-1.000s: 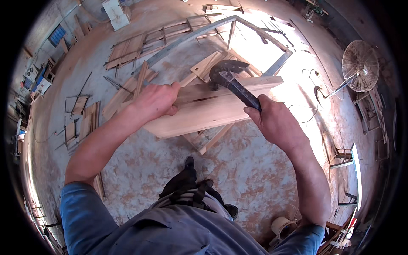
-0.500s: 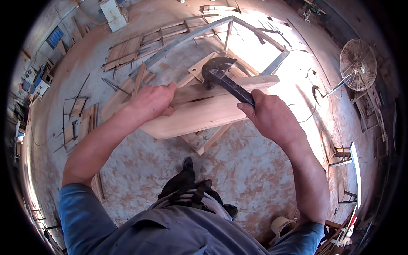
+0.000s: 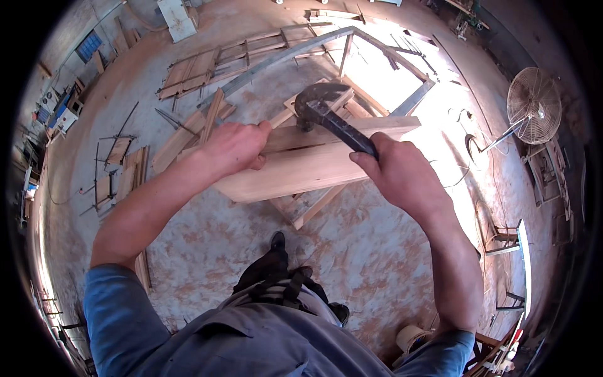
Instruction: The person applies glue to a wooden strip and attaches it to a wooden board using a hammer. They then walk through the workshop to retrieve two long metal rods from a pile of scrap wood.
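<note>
In front of me a thick pale wooden board (image 3: 301, 173) is held up at a slant, with a dark narrow slot or gap along its upper side. My left hand (image 3: 235, 147) is closed around the board's left part, the thumb on the near side; the fingertips are hidden. A black claw hammer (image 3: 342, 129) is gripped by the handle in my right hand (image 3: 396, 166). Its head sits at the board's upper side, the striking face pointing down; whether it touches the wood I cannot tell. Other wooden pieces (image 3: 317, 204) lie beneath the board.
Beyond the board a large angular frame (image 3: 289, 47) and slatted wooden panels (image 3: 188, 72) lie on the floor. Clamps and planks (image 3: 132, 166) are at the left. A standing fan (image 3: 534, 103) is at the right, with cables nearby. A bucket (image 3: 411, 336) stands by my right elbow.
The view has shifted slightly, so the floor and board sit a little further right. The hammer head has moved slightly left along the board. Both hands keep their grip.
</note>
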